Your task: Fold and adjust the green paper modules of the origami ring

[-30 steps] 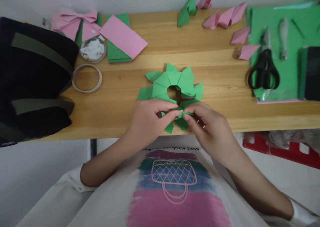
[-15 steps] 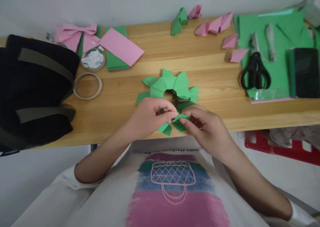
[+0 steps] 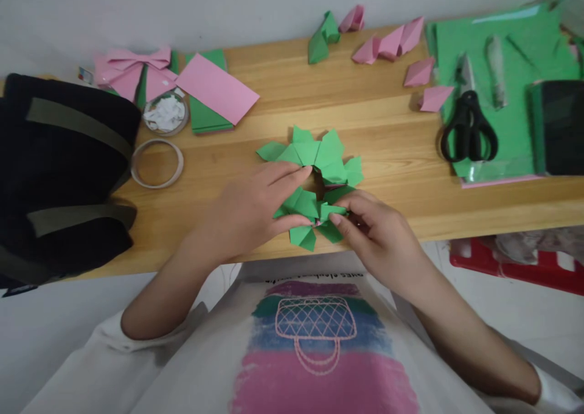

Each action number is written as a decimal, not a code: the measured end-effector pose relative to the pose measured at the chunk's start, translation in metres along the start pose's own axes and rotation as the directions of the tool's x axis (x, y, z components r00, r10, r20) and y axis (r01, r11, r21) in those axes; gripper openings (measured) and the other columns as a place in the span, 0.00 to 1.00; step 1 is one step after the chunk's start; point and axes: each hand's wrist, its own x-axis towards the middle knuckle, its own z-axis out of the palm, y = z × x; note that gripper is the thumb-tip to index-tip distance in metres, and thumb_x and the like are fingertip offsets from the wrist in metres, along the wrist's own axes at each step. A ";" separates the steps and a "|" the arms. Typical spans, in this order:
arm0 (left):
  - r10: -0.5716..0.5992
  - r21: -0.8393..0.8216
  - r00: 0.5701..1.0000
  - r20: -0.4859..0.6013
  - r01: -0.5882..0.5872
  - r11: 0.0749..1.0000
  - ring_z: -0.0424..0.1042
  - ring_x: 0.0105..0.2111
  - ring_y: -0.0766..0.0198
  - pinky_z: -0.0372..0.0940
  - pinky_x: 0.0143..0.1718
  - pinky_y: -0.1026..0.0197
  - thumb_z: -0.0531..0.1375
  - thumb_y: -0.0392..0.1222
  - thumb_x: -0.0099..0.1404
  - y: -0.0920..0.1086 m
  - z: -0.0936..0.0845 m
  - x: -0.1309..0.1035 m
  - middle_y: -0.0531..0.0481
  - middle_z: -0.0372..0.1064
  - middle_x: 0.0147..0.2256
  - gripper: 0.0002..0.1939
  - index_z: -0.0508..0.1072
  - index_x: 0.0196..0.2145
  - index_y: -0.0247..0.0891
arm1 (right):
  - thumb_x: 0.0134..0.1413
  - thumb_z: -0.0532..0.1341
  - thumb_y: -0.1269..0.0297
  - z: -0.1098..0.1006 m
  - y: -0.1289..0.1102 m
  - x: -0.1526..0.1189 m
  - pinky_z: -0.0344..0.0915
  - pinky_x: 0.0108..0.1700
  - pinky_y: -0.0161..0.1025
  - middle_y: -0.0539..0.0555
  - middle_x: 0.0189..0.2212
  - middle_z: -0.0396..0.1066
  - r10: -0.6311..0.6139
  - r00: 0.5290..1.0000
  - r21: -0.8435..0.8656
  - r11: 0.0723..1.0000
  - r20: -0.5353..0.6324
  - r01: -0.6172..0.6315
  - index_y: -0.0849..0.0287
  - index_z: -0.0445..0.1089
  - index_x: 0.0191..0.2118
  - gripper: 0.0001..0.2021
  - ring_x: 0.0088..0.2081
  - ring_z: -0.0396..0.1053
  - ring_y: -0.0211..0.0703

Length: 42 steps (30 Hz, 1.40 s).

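A ring of folded green paper pieces (image 3: 331,152) with pointed flaps lies near the table's front edge, a hole in its middle. My left hand (image 3: 246,210) rests over its left side, thumb apart from the fingers. The fingertips touch the inner edge at the top, and the thumb lies along the lower part. Between thumb and forefinger, my right hand (image 3: 376,234) pinches a green flap at the ring's lower right. A bit of pink shows inside the ring there. My left hand covers the ring's left pieces.
At the right, black scissors (image 3: 469,128) and a cutter (image 3: 496,70) lie on green sheets (image 3: 515,140), beside a dark phone-like object (image 3: 563,128). Pink folded pieces (image 3: 390,44) sit behind. Leftward are a tape roll (image 3: 179,171), pink paper (image 3: 219,89) and a black bag (image 3: 68,158).
My left hand has let go of its pinch at the ring's lower edge and spread its fingers, shifting left. My right hand keeps its pinch. The view has shifted slightly.
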 end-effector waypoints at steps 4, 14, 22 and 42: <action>0.047 -0.033 0.990 0.131 -0.043 0.999 0.75 0.44 0.58 0.70 0.43 0.58 0.50 0.48 0.77 -0.006 -0.002 0.007 0.44 0.74 0.46 0.17 0.72 0.47 0.34 | 0.63 0.56 0.70 0.000 -0.003 0.000 0.58 0.32 0.36 0.51 0.27 0.64 0.052 0.999 -0.010 0.999 -0.004 -0.052 0.60 0.68 0.30 0.09 0.29 0.63 0.38; 0.042 -0.177 0.983 0.178 -0.010 0.984 0.73 0.43 0.62 0.68 0.42 0.60 0.54 0.44 0.75 -0.011 -0.003 0.008 0.48 0.73 0.44 0.10 0.72 0.44 0.37 | 0.58 0.55 0.73 -0.007 -0.021 0.018 0.52 0.27 0.36 0.49 0.23 0.61 0.230 0.965 -0.155 0.965 0.129 -0.210 0.57 0.61 0.26 0.10 0.24 0.57 0.37; 0.109 -0.170 0.970 0.219 -0.073 0.983 0.72 0.45 0.60 0.68 0.45 0.58 0.53 0.44 0.75 -0.010 -0.003 0.004 0.48 0.73 0.45 0.12 0.72 0.46 0.37 | 0.62 0.55 0.70 -0.013 -0.031 0.025 0.55 0.31 0.38 0.52 0.27 0.68 0.392 0.864 -0.336 0.898 0.316 -0.284 0.60 0.69 0.30 0.10 0.28 0.63 0.40; 0.174 -0.236 0.941 0.290 -0.106 0.966 0.74 0.42 0.56 0.70 0.41 0.57 0.58 0.41 0.72 -0.008 -0.001 0.006 0.44 0.74 0.44 0.08 0.75 0.43 0.35 | 0.56 0.60 0.69 -0.017 -0.030 0.030 0.49 0.20 0.35 0.44 0.13 0.59 0.387 0.847 -0.200 0.921 0.364 -0.335 0.56 0.68 0.22 0.12 0.16 0.55 0.33</action>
